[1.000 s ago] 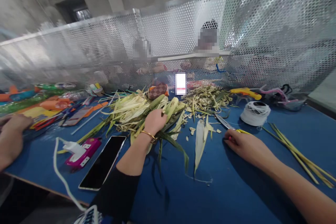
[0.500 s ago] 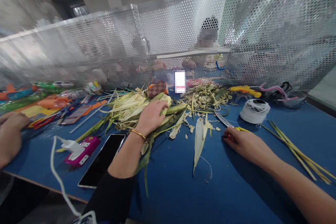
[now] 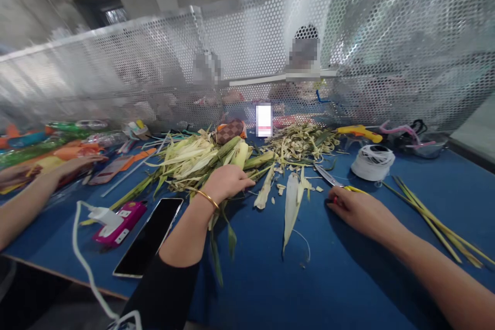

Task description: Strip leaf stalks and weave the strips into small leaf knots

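My left hand point(image 3: 226, 183), with a gold bangle at the wrist, is at the near edge of a pile of pale green and yellow corn husks point(image 3: 185, 152). Its thumb and fingers are pinched together; what is between them is hidden. Long green leaves hang below the wrist onto the blue table. In my right hand point(image 3: 350, 203) are scissors point(image 3: 328, 176) with yellow and red handles, held low over the table, blades pointing away to the left. Between my hands lies a single pale husk point(image 3: 292, 206) with a thin white thread beside it.
A spool of white twine point(image 3: 373, 162) and long stalks point(image 3: 433, 216) lie right. A phone point(image 3: 150, 237) and a purple power strip point(image 3: 119, 223) lie left. Shredded scraps point(image 3: 303, 142), a yellow glue gun point(image 3: 359, 133) and a perforated screen point(image 3: 251, 46) stand behind. A co-worker's arm point(image 3: 42, 185) reaches in.
My left hand has come down and toward me from the top of the husk pile, its fingers now pinched. Leaves under its wrist have shifted. The right hand keeps its place; the co-worker's arms have moved.
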`<state>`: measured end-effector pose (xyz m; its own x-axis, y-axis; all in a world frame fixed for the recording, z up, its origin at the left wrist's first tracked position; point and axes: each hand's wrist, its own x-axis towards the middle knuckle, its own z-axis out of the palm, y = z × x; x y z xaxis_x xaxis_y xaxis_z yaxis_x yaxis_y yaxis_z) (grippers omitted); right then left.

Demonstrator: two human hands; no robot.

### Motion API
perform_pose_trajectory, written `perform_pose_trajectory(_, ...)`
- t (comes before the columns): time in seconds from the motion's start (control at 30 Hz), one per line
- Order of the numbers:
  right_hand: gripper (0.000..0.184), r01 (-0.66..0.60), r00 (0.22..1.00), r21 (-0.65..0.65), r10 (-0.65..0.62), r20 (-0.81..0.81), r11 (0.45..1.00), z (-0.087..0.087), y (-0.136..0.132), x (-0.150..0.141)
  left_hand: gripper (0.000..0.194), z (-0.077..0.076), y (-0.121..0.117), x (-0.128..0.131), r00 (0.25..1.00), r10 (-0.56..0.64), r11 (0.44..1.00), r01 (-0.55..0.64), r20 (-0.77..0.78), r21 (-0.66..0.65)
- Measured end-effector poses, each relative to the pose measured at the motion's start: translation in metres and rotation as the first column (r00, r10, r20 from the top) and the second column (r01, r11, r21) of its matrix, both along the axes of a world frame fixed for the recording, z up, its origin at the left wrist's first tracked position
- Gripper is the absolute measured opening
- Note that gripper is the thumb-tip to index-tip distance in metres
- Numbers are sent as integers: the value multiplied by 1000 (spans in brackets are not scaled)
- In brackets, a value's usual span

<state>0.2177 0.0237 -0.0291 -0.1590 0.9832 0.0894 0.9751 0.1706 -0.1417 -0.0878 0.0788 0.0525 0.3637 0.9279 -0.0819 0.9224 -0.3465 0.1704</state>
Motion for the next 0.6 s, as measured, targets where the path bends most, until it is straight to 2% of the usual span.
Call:
perform_pose_trajectory(0.07,15,-37,999,66,37,-9,997,1,-1,-2,40,4,-6,5,1000,-15,998,14,27,55)
perform_pose_trajectory(0.13,20,-72,995,251,86,-45,965,5,-4,-6,39,3,-15,17,990,-66,997,61,123,47)
perform_pose_trajectory(0.17,23,-87,991,383,119,-61,920,8,-6,-10,39,1,-19,25,978,-121,993,117,169,32)
perform_pose_trajectory(0.23,27,-136,979,607,201,-40,783,14,-10,-18,42,-6,-28,42,954,-223,973,229,202,-4)
perform_pose_trajectory(0.27,27,-199,967,657,253,12,727,17,-12,-22,43,-9,-32,49,945,-261,963,269,197,-11)
perform_pose_trajectory(0.3,26,-276,949,660,306,74,698,19,-13,-25,44,-12,-34,55,936,-294,953,302,194,-15)
perform_pose_trajectory(0.33,24,-355,925,627,356,129,693,21,-13,-26,43,-14,-36,58,926,-318,944,329,205,-21)
perform_pose_trajectory(0.4,25,-440,894,508,413,174,740,23,-13,-23,37,-15,-34,57,903,-334,934,356,269,-35)
perform_pose_trajectory(0.47,29,-408,912,387,387,133,827,25,-10,-10,31,-15,-26,48,874,-310,932,357,374,-63)
perform_pose_trajectory(0.57,28,-194,979,230,204,-23,954,31,-5,21,34,-16,-8,29,851,-202,941,307,485,-146)
perform_pose_trajectory(0.6,26,-68,991,200,89,-97,977,34,-4,30,35,-16,-2,24,856,-127,965,224,502,-137)
